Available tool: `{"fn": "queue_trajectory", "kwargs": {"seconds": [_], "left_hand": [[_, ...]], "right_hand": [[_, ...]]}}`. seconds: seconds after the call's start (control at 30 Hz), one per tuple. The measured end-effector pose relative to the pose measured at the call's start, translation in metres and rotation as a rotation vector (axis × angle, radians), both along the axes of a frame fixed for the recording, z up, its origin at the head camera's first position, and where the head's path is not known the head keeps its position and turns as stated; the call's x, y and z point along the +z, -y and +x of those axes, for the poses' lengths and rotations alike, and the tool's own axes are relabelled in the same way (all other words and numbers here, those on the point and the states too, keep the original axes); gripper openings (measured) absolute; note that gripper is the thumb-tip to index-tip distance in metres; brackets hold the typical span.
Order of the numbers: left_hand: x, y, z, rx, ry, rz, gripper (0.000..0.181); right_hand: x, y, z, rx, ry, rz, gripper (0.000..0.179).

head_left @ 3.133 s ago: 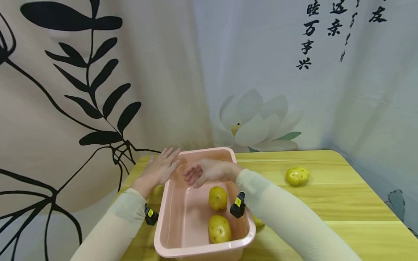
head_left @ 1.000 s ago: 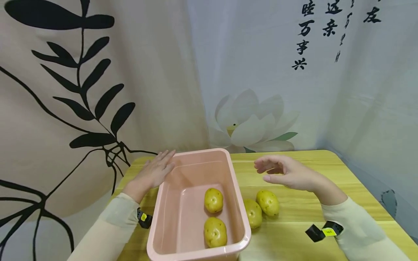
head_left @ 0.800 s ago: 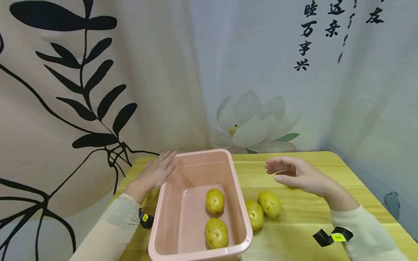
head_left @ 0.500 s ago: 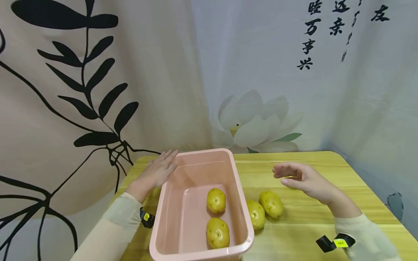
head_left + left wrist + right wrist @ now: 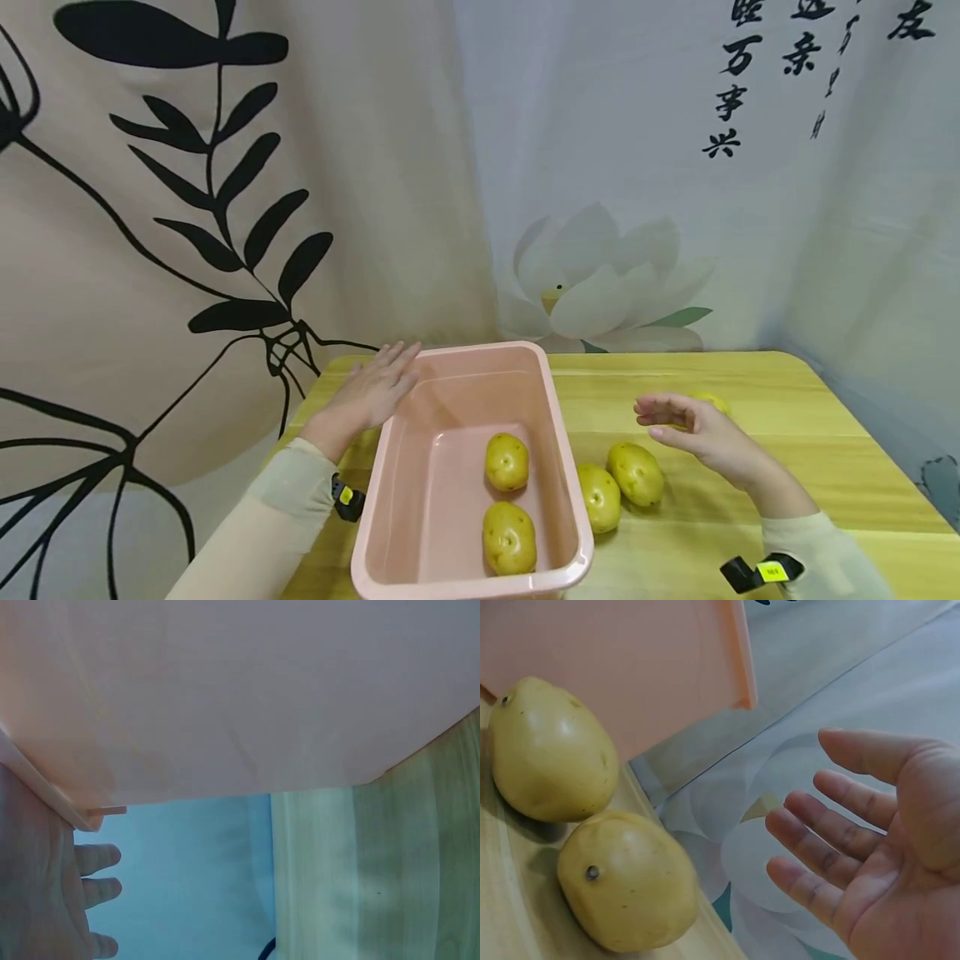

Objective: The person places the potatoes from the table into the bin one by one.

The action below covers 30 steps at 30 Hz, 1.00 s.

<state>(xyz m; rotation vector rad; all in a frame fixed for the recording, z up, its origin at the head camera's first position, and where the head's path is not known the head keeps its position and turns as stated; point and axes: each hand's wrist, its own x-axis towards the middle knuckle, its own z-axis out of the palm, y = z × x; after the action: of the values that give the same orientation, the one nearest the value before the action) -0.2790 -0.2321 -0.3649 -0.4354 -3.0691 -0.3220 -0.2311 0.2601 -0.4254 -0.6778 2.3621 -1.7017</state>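
Observation:
A pink plastic basin (image 5: 472,575) stands on the table with two yellow potatoes inside, a smaller one (image 5: 507,462) behind a larger one (image 5: 509,537). My left hand (image 5: 365,397) rests on the basin's far left rim, fingers straight. In the left wrist view the basin's outer wall (image 5: 247,697) fills the top. Two more potatoes lie against each other outside its right wall, one nearer the basin (image 5: 599,498) and one farther right (image 5: 636,474). Above the table to their right, my right hand (image 5: 693,427) is relaxed and holds nothing. Behind it a fifth potato (image 5: 712,402) is mostly hidden.
The yellow wood-grain table (image 5: 787,467) extends to the right and in front of a hanging cloth (image 5: 397,192) printed with plants, a lotus and characters. Each wrist wears a small black camera, on the left (image 5: 347,498) and on the right (image 5: 761,572).
My right hand has left the space over the basin and moved right across the table, lowering slightly in the last half second. My left hand stays on the rim. The view has shifted slightly.

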Motion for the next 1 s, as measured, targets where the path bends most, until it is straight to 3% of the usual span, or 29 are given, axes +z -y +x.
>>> {"fn": "queue_trajectory", "kwargs": {"seconds": [0.43, 0.8, 1.0], "left_hand": [[0.004, -0.004, 0.000, -0.013, -0.013, -0.011, 0.057], [0.001, -0.003, -0.003, -0.016, -0.043, -0.057, 0.057], [0.001, -0.001, -0.001, -0.007, -0.050, -0.076, 0.057]], "right_hand": [[-0.021, -0.001, -0.007, -0.031, 0.027, 0.002, 0.044], [-0.051, 0.003, -0.017, -0.039, 0.078, 0.020, 0.049], [-0.063, 0.004, -0.021, -0.009, 0.154, 0.025, 0.059]]}}
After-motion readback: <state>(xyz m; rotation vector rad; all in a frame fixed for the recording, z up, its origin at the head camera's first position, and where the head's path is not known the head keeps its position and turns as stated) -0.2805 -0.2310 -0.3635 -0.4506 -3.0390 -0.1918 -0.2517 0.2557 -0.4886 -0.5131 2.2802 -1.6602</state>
